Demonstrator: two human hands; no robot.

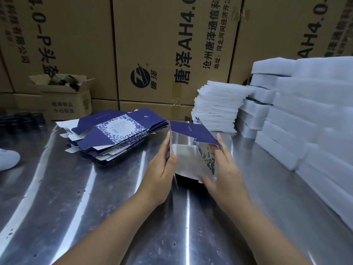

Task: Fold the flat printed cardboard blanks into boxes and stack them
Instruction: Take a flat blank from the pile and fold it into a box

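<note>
On the desk in front of me, the half-folded box stands at the middle, just right of the pile of flat blanks, which lies left of centre. My left hand holds the box's left wall between thumb and fingers; my right hand lies flat against its right side. Behind the box and to its right I see a stack of foam sheets, and further right, along the desk's edge, stacked foam blocks. A small open carton sits behind the blanks at the far left. Large cartons stand stacked behind everything.
</note>
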